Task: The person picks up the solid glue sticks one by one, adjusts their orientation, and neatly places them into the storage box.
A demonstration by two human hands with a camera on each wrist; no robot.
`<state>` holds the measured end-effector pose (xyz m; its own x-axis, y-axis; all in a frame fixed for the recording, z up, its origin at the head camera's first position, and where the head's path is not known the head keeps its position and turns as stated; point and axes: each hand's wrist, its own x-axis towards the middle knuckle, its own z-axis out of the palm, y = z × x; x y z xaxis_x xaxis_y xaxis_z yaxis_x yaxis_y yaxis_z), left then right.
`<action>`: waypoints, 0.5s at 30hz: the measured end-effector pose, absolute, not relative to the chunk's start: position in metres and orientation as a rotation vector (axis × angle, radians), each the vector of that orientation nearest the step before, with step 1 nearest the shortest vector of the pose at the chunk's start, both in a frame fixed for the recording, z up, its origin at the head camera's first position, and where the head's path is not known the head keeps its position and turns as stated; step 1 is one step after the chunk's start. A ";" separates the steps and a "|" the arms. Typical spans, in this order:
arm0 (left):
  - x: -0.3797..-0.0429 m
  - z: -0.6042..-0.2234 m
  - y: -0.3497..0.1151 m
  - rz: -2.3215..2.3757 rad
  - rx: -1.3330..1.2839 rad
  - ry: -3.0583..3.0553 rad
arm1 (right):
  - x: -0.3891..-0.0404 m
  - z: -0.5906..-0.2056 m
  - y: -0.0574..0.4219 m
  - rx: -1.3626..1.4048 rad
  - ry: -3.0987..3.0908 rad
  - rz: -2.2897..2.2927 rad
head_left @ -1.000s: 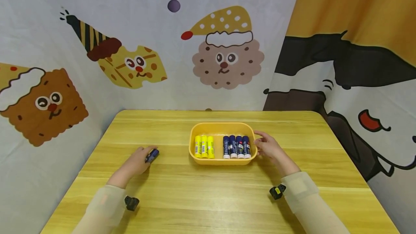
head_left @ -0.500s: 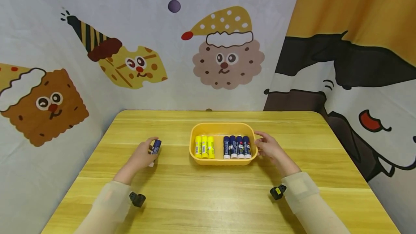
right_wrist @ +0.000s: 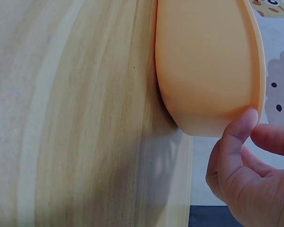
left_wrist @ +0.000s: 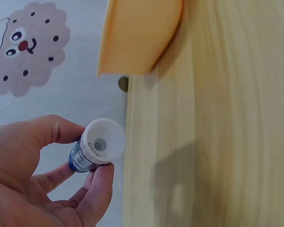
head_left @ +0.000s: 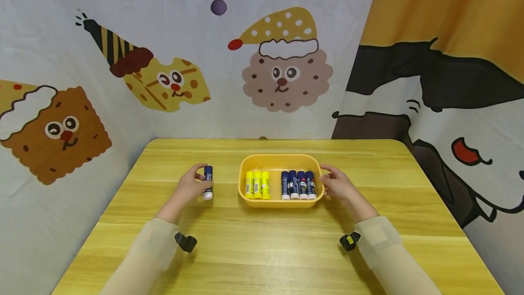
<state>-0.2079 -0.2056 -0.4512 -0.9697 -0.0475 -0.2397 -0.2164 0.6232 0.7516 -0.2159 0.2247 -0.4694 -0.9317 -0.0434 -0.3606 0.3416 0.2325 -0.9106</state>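
My left hand (head_left: 190, 189) pinches a navy glue stick (head_left: 208, 183) with a white base, left of the yellow bin (head_left: 270, 204). In the left wrist view, the round white end of that glue stick (left_wrist: 107, 140) faces the camera, between thumb and fingertips. At the bin's right end, my right hand (head_left: 339, 185) holds the rim. The right wrist view has fingertips at the top edge of the bin (right_wrist: 208, 71). Inside lie 3 yellow glue sticks (head_left: 257, 185) on the left and several navy glue sticks (head_left: 298, 185) on the right, with a gap between the groups.
The bin stands on a wood-grain table (head_left: 262, 249), toward its back edge. Behind it hangs a cloth (head_left: 184, 12) printed with cartoon biscuits. Small black cameras (head_left: 186, 242) sit on both wrists.
My left hand has moved right and a little back with the glue stick, which has turned from slanted to lengthwise, white end toward me. My right hand and the bin have stayed put.
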 end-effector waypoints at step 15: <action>-0.218 -0.432 -0.160 1.335 -0.141 2.665 | -0.215 -0.469 0.224 0.273 2.199 -1.755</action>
<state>-0.2184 -0.1603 -0.4324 -0.9832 -0.0140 -0.1819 -0.1540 0.5975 0.7869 -0.2154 0.2240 -0.4689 -0.9325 -0.0461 -0.3582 0.3390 0.2300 -0.9122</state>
